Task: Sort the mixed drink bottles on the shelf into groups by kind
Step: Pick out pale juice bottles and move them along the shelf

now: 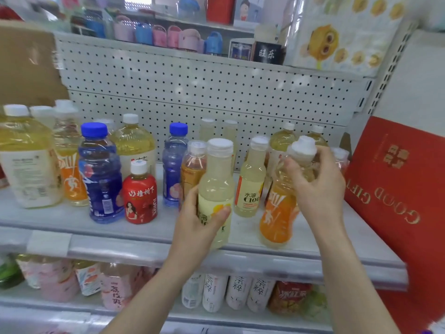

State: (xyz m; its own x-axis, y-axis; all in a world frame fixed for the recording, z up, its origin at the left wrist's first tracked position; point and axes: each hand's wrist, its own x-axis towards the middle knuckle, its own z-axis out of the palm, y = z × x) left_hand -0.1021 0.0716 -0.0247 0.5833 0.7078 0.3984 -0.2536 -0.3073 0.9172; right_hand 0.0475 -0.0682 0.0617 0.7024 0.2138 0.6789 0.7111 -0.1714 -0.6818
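- The left hand (pixel 201 220) is wrapping around the lower body of a pale lemon C100 bottle (pixel 216 189), thumb lying across the front of the label and fingers hidden behind it; the low grip is probably keeping the tall bottle steady while it is being carried upright at the shelf's front edge.
- The right hand (pixel 315 186) is closing around the shoulder of an orange-label drink bottle (pixel 279 208), just under its white cap, and tilting it slightly; holding it high looks like a way of lifting it clear of its neighbours.
- A second C100 bottle (pixel 250 182) is standing between the two held bottles, so the left hand's bottle is likely heading for a spot beside it, like with like.
- A matching orange-label bottle (pixel 71 174) is standing well apart at the left end, which suggests where the right hand's bottle belongs.
- Two blue-capped bottles (pixel 100 174) (pixel 174 165) are standing with a small red-label bottle (pixel 140 194) between them, so that pair is not grouped yet.
- Large yellow-tea bottles (pixel 133 143) are lining the pegboard back (pixel 192 97), and the grey shelf (pixel 72 218) is carrying a mixed row, so I judge the sorting to be at an early stage.
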